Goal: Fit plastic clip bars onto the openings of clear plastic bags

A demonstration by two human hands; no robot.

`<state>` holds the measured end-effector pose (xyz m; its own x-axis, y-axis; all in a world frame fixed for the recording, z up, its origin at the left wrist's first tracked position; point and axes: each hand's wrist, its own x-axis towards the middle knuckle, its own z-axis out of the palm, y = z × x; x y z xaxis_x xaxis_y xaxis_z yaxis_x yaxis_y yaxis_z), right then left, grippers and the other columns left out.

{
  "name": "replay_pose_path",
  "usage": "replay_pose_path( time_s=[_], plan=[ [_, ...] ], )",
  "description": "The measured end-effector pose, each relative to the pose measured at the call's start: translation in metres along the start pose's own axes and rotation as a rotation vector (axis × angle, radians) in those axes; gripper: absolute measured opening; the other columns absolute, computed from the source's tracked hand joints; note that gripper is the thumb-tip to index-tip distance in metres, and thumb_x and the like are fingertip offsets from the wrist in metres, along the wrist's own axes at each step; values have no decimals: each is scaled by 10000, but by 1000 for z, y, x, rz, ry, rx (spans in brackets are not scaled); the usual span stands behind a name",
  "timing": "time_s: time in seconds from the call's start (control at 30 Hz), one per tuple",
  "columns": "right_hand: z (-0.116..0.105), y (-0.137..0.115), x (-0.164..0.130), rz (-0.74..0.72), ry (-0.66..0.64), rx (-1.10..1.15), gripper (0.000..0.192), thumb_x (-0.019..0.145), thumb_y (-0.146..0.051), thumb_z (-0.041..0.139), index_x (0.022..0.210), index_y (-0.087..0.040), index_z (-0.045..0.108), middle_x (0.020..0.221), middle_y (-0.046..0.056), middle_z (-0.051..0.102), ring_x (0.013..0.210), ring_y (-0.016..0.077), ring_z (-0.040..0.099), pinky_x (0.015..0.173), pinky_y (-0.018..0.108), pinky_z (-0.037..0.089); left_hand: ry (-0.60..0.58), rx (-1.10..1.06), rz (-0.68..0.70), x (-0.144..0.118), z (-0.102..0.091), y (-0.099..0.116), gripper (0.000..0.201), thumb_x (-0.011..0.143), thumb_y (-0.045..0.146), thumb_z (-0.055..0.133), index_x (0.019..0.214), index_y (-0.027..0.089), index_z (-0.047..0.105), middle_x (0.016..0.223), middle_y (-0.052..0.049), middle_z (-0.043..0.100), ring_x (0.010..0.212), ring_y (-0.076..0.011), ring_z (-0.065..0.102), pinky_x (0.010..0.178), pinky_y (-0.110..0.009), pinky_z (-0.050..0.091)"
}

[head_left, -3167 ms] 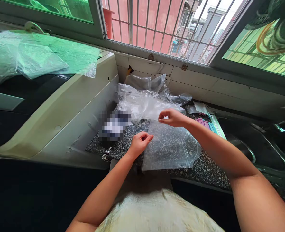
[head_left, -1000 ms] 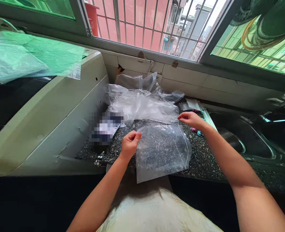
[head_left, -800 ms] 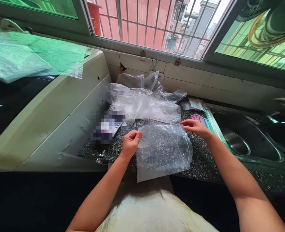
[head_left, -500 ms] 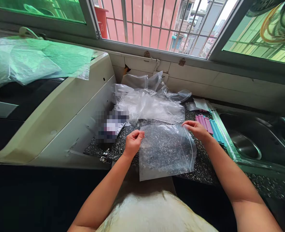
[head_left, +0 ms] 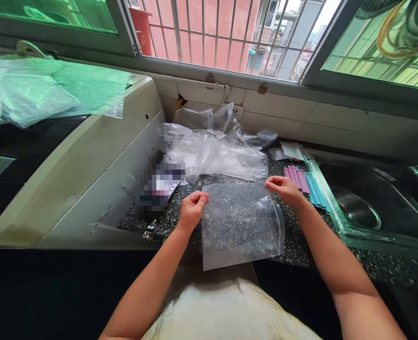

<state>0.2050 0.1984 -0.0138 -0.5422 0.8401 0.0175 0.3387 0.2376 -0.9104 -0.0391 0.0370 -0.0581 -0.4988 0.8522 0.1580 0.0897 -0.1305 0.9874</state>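
A clear plastic zip bag (head_left: pixel 239 222) hangs flat between my hands, its zip strip running down the right side. My left hand (head_left: pixel 192 210) pinches the upper left corner. At the upper right, near the zip, my right hand (head_left: pixel 286 190) pinches the bag's edge. The bag looks flat, and the speckled counter shows through it. Behind it lies a heap of clear plastic bags (head_left: pixel 216 153). Pink sealing-clip-like strips (head_left: pixel 296 179) and blue strips (head_left: pixel 317 192) lie beside my right hand.
A metal sink (head_left: pixel 359 208) is at the right. On the left stands a pale machine-like housing (head_left: pixel 124 141) with plastic sheeting (head_left: pixel 53 89) on top. A blurred-out packet (head_left: pixel 163 184) lies left of the heap. Small flat packets (head_left: pixel 292 150) sit by the wall, below a barred window.
The bag's lower edge sits slightly lower, and the right hand's fingers are a little more curled. Both hands keep their hold. The whole view has shifted slightly.
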Motion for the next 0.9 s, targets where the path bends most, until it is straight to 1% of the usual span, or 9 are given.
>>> replay_pose_path(
  time_s=[0.13,0.3,0.4,0.5,0.53,0.6,0.73,0.8,0.9],
  plan=[
    [-4,-1,-2,-19,4,-9,426,594,-573,671,599,-165,549,575,-24,465,549,89,377,528,239,297,-31,-31,-29,2,0,-2,323,703,409,598,501,161,553,504,28,456,509,-93,375,527,-229,314],
    [-6,-1,-6,-65,-4,0,392,634,-537,662,602,-164,545,580,-24,457,559,92,378,534,240,301,-40,-47,-52,3,1,-4,325,684,427,618,505,157,582,511,18,510,513,-96,402,533,-231,333],
    [-8,-2,-10,-101,1,-9,362,662,-508,651,606,-167,542,594,-21,463,572,96,390,547,241,315,-39,-24,-51,4,1,0,336,682,454,618,528,156,597,506,22,497,507,-95,393,518,-228,332],
    [-11,-4,-14,-135,20,-19,334,693,-481,632,602,-174,538,600,-19,459,581,102,396,556,242,325,-35,-2,-44,9,2,8,347,678,493,610,617,153,630,533,20,510,521,-98,399,514,-225,338],
    [-12,-5,-15,-142,25,-20,324,700,-473,627,603,-177,538,602,-18,457,581,104,397,556,243,327,-47,1,-40,12,2,11,353,669,502,615,640,151,634,553,16,525,532,-101,411,518,-224,342],
    [-14,-6,-16,-151,32,-22,313,703,-465,626,604,-181,539,611,-14,462,586,109,405,555,244,334,-106,12,-37,21,3,17,360,642,505,638,642,146,628,573,10,543,545,-103,427,516,-222,339],
    [-17,-7,-19,-144,43,-27,316,699,-474,629,606,-185,541,629,-4,474,603,120,422,560,248,350,-241,73,-47,39,9,25,356,640,487,648,567,141,608,494,19,498,478,-85,368,471,-223,282],
    [-18,-7,-20,-138,52,-30,318,701,-477,630,608,-186,543,628,-5,472,603,119,420,560,248,351,-264,79,-23,45,12,26,348,658,471,635,546,142,607,499,8,517,483,-89,380,477,-228,289],
    [-20,-5,-19,-131,50,-32,319,702,-477,635,603,-187,547,621,-9,472,597,117,417,565,248,349,-263,54,28,48,16,23,334,686,440,618,530,146,604,524,-8,546,528,-106,433,521,-234,336]
  ],
)
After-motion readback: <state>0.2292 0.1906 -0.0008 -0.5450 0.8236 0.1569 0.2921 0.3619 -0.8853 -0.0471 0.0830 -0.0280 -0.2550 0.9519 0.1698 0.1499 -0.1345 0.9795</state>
